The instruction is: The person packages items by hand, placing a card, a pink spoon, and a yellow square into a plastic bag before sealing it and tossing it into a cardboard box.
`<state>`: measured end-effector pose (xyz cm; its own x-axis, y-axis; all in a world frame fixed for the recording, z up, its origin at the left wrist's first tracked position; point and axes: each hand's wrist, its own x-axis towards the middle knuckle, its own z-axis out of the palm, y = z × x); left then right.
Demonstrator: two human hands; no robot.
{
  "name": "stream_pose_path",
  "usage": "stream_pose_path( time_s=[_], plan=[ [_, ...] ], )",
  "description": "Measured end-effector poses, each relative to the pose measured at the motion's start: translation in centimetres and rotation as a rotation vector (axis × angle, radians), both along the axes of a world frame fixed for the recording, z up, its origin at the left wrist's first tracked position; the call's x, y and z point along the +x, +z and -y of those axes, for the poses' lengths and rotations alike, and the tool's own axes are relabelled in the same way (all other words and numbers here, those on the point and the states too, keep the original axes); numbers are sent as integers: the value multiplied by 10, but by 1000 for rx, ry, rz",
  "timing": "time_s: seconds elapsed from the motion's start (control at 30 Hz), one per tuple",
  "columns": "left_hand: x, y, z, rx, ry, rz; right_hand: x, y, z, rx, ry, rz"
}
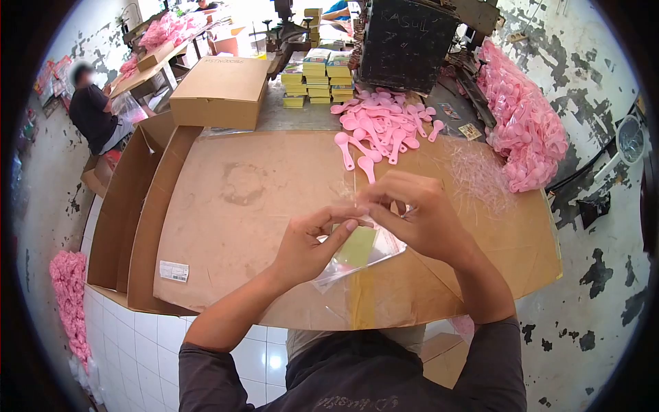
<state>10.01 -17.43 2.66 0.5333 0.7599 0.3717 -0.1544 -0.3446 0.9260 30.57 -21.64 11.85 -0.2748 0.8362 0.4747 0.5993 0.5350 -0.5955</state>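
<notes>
My left hand (309, 242) pinches the upper edge of a clear plastic bag (391, 248) between thumb and fingers. Close beside it, my right hand (422, 214) has its fingers closed at the same upper edge, slightly blurred. A yellow-green card (357, 248) shows through the bag, below my fingertips. The exact grip of the right fingertips is partly hidden. Just beyond my hands lies a heap of pink plastic spoons (377, 122), its nearest spoon (367, 167) close to my right hand.
Cardboard (226, 254) covers the table. Clear plastic strips (480, 175) lie at right, beside bagged pink spoons (525, 117). Behind are stacks of yellow-edged cards (317, 72), a closed carton (220, 86) and a black metal box (405, 48). An open carton (130, 213) stands left; a person (96, 113) sits beyond.
</notes>
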Motion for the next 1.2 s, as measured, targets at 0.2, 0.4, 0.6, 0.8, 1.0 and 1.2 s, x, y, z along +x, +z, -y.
stream_pose_path(
  time_s=[0.2,0.4,0.6,0.8,1.0,1.2],
  plan=[
    [-5,7,8,25,160,-161,-15,-17,-4,571,-106,304],
    [-1,-10,7,251,227,-168,-20,-34,-13,706,-143,588],
    [-3,-3,10,387,188,-418,-15,-37,-24,636,-215,557],
    [-10,10,5,-62,81,-260,65,-3,-8,-425,79,-415],
    [-12,3,-3,-245,13,-97,238,-37,22,-401,-137,-732],
    [-7,5,-3,-325,31,-5,281,-94,45,129,-965,632]
  ],
)
